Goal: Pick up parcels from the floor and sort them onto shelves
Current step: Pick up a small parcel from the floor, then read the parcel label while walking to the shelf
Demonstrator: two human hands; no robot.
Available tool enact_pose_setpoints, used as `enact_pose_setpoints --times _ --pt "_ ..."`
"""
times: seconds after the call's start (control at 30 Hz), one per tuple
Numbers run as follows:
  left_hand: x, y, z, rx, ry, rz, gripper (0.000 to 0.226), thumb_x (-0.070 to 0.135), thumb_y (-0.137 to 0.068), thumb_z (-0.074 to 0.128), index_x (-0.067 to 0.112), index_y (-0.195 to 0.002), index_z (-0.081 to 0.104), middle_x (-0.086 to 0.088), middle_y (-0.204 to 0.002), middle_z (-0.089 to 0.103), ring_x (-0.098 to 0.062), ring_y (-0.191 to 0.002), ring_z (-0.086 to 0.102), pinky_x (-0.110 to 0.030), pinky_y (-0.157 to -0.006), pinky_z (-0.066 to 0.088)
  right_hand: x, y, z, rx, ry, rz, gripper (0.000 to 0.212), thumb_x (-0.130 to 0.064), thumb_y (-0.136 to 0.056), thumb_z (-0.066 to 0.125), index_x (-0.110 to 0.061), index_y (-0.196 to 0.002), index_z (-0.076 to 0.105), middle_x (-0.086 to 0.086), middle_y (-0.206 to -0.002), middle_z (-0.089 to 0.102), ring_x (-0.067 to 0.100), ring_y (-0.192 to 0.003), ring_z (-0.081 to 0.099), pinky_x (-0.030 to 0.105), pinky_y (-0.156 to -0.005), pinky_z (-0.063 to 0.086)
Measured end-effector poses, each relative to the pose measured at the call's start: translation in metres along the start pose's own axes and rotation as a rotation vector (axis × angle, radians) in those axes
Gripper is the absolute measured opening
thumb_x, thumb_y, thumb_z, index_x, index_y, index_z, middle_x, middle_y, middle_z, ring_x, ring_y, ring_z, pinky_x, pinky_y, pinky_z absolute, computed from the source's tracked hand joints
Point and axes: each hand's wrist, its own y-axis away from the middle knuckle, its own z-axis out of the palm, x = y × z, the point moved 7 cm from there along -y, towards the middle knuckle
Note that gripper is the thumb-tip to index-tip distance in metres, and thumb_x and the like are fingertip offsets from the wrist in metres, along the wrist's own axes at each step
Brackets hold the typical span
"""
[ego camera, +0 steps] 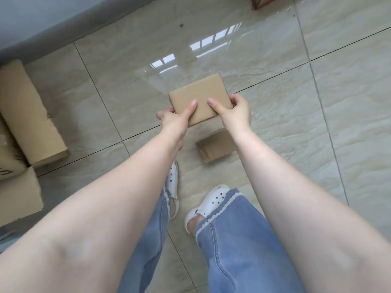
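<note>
A small flat brown cardboard parcel (201,96) is held above the tiled floor, its plain top face toward me. My left hand (175,119) grips its near left corner, thumb on top. My right hand (237,112) grips its right edge, thumb pressed on the top face. A second small brown parcel (215,145) lies on the floor just below and nearer to me, partly hidden by my right forearm. No shelf is in view.
Large cardboard boxes (27,117) with open flaps stand along the left by a grey wall. The corner of another box (262,1) shows at the top edge. My feet in white clogs (211,199) stand on the glossy beige tiled floor (317,102).
</note>
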Motion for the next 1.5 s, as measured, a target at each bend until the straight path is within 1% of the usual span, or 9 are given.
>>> enact_pose_setpoints --times 0.3,0.43,0.57,0.7,0.93,1.07,1.17,1.3,1.5 --pt "0.116 0.254 -0.008 -0.16 0.173 -0.019 0.098 0.033 -0.078 0.082 0.022 -0.147 0.013 0.001 -0.093 0.057 -0.013 -0.074 0.064 -0.032 -0.083 0.058 -0.141 0.194 -0.103 0.021 -0.802 0.224 0.08 -0.028 -0.077 0.08 -0.032 -0.137 0.027 0.005 -0.127 0.062 0.017 -0.099 0.066 0.048 -0.09 0.056" --pt "0.16 0.344 -0.018 -0.348 0.054 0.088 0.101 0.039 -0.077 0.081 0.026 -0.151 0.014 -0.005 -0.13 0.061 -0.019 -0.097 0.069 -0.032 -0.089 0.055 -0.208 0.266 -0.173 0.011 -0.783 0.168 0.07 -0.032 -0.08 0.077 -0.037 -0.131 0.03 0.004 -0.128 0.064 0.024 -0.11 0.067 0.042 -0.077 0.06" --pt "0.21 0.422 -0.038 -0.56 -0.277 0.482 0.113 0.042 -0.069 0.085 0.038 -0.155 0.011 -0.007 -0.161 0.028 -0.016 -0.143 0.034 -0.032 -0.109 0.032 -0.254 0.329 -0.232 -0.074 -0.662 0.186 0.062 -0.051 -0.079 0.069 -0.027 -0.133 0.05 0.006 -0.117 0.071 0.025 -0.096 0.071 0.042 -0.079 0.059" --pt "0.246 0.5 -0.048 -0.798 -0.418 0.715 0.118 0.03 -0.068 0.088 0.046 -0.155 0.01 0.002 -0.165 0.019 -0.008 -0.143 0.032 -0.031 -0.107 0.043 -0.281 0.389 -0.257 -0.2 -0.531 0.21 0.054 -0.064 -0.079 0.061 -0.022 -0.113 0.068 0.009 -0.093 0.074 0.026 -0.078 0.072 0.038 -0.067 0.06" --pt "0.273 0.571 -0.067 -0.992 -0.325 0.723 0.072 0.023 -0.076 0.074 0.03 -0.143 0.047 0.002 -0.128 0.06 -0.015 -0.108 0.066 -0.036 -0.096 0.056 -0.321 0.465 -0.276 -0.067 -0.57 0.04 0.062 -0.073 -0.084 0.045 -0.031 -0.127 0.062 0.0 -0.099 0.072 0.018 -0.081 0.07 0.033 -0.059 0.059" --pt "0.285 0.58 -0.074 -0.962 -0.268 0.641 0.065 0.034 -0.074 0.076 0.029 -0.135 0.051 0.003 -0.12 0.065 -0.016 -0.104 0.067 -0.042 -0.086 0.059 -0.335 0.489 -0.281 0.023 -0.585 -0.123 0.083 -0.068 -0.085 0.047 -0.037 -0.155 0.016 -0.015 -0.132 0.05 0.008 -0.105 0.052 0.05 -0.102 0.045" --pt "0.288 0.587 -0.078 -0.963 -0.308 0.588 0.058 0.044 -0.077 0.074 0.028 -0.13 0.055 0.005 -0.114 0.069 -0.021 -0.103 0.068 -0.048 -0.088 0.057 -0.347 0.506 -0.277 0.039 -0.5 -0.245 0.084 -0.047 -0.091 0.056 -0.039 -0.156 0.004 -0.017 -0.143 0.04 -0.001 -0.115 0.045 0.032 -0.104 0.036" --pt "0.293 0.598 -0.087 -0.968 -0.407 0.584 0.038 0.046 -0.086 0.066 0.033 -0.12 0.057 0.009 -0.108 0.07 -0.02 -0.097 0.068 -0.047 -0.094 0.052 -0.357 0.514 -0.273 0.068 -0.519 -0.291 0.071 -0.031 -0.09 0.064 -0.039 -0.149 0.026 -0.02 -0.124 0.057 -0.007 -0.098 0.056 0.017 -0.073 0.039" --pt "0.306 0.603 -0.101 -1.188 -0.535 0.716 0.092 0.045 -0.072 0.078 0.035 -0.151 0.034 0.01 -0.147 0.054 -0.011 -0.129 0.057 -0.042 -0.113 0.038 -0.358 0.518 -0.273 0.034 -0.623 -0.136 0.056 -0.058 -0.075 0.062 -0.03 -0.124 0.061 0.003 -0.113 0.069 0.026 -0.104 0.063 0.05 -0.098 0.048"
